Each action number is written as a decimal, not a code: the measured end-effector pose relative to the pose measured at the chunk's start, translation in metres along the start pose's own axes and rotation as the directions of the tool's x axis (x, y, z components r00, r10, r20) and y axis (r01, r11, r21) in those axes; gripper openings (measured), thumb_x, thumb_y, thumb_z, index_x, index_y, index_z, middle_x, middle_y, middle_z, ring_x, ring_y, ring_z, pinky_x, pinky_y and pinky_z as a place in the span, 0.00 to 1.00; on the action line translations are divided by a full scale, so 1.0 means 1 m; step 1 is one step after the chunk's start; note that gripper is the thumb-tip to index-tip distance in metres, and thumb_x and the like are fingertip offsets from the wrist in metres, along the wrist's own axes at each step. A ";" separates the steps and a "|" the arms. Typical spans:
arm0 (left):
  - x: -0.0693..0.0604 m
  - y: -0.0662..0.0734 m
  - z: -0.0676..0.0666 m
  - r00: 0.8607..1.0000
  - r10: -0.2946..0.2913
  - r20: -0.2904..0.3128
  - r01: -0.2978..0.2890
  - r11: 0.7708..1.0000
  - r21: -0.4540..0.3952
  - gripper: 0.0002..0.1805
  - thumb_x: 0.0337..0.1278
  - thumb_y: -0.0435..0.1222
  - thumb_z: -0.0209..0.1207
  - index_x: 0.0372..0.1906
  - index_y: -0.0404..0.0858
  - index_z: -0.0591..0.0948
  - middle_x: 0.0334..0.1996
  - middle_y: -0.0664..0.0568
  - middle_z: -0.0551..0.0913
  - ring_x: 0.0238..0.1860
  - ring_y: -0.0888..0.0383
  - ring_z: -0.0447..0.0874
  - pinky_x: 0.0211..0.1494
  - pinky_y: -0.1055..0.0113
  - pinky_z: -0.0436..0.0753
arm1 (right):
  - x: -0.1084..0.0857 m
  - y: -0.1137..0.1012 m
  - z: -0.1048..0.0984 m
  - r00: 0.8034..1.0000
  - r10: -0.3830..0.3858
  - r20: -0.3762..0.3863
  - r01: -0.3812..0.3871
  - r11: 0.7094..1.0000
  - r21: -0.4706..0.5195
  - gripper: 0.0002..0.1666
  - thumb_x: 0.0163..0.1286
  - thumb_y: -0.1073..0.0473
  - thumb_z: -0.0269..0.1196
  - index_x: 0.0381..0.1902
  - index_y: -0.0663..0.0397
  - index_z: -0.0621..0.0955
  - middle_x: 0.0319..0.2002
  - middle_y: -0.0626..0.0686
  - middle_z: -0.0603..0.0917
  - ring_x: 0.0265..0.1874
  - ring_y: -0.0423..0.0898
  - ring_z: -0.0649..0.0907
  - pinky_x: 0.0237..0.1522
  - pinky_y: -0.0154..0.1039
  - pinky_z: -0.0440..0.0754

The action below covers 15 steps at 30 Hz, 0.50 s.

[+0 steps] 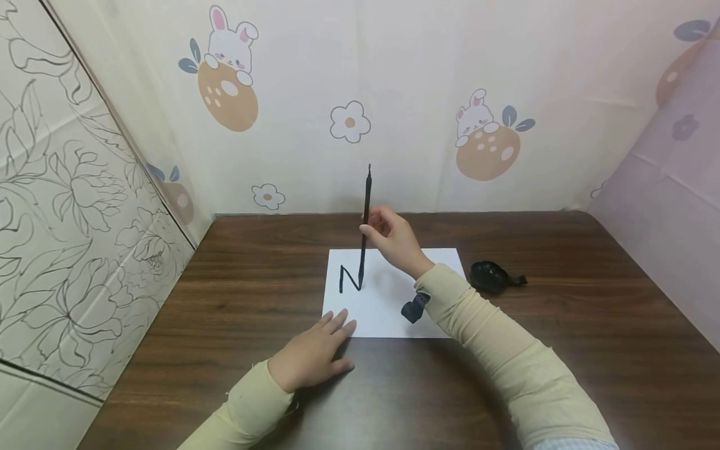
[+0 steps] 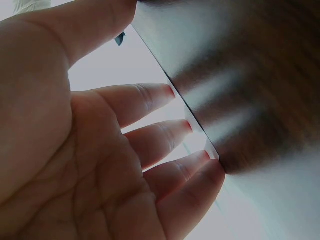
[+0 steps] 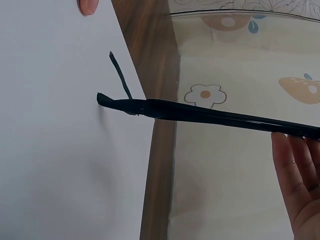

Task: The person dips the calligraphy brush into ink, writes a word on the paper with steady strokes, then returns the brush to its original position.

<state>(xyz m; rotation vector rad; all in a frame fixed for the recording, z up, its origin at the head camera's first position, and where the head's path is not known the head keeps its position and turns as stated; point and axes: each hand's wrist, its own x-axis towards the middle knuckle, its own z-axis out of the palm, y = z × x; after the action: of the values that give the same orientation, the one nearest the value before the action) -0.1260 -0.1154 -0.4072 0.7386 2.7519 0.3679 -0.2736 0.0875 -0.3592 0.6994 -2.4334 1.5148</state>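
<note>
A sheet of white paper [image 1: 388,319] lies on the brown table, with black strokes [image 1: 341,279] like a letter N on its left part. My right hand [image 1: 396,240] pinches a long dark ink brush [image 1: 367,200] partway up its handle. The brush stands nearly upright, its black tip [image 3: 106,100] at the lower right end of the strokes. Fingers straight and spread, my left hand [image 1: 312,353] rests on the paper's lower left edge. The left wrist view shows the palm of that left hand [image 2: 85,155] and its fingertips along the paper's edge.
Right of the paper sits a small dark dish with a handle [image 1: 490,277]. A wrist camera [image 1: 415,307] hangs from the right wrist above the sheet. Behind the wooden table [image 1: 253,269] rises a wall covering [image 1: 405,75] printed with rabbits and flowers.
</note>
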 end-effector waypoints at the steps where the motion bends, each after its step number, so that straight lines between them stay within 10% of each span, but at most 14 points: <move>1: 0.000 0.000 0.000 1.000 0.002 -0.002 -0.002 1.000 -0.001 0.38 0.61 0.52 0.61 0.73 0.43 0.66 0.76 0.46 0.60 0.76 0.42 0.58 0.69 0.42 0.70 | 0.000 0.000 0.000 1.000 0.002 -0.001 -0.002 1.000 0.002 0.15 0.71 0.58 0.61 0.52 0.60 0.76 0.40 0.56 0.81 0.34 0.48 0.81 0.35 0.37 0.86; 15: 0.000 0.001 -0.001 1.000 0.002 0.006 -0.002 1.000 0.008 0.38 0.61 0.52 0.61 0.73 0.43 0.66 0.76 0.46 0.60 0.76 0.43 0.58 0.69 0.43 0.70 | 0.003 0.005 0.004 1.000 0.005 -0.017 -0.005 1.000 -0.017 0.17 0.72 0.57 0.61 0.55 0.58 0.76 0.41 0.56 0.82 0.34 0.49 0.81 0.34 0.38 0.85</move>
<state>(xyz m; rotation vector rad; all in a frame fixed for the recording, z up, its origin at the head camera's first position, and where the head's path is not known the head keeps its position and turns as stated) -0.1256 -0.1151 -0.4064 0.7429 2.7487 0.3544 -0.2785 0.0849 -0.3631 0.6744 -2.4347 1.4936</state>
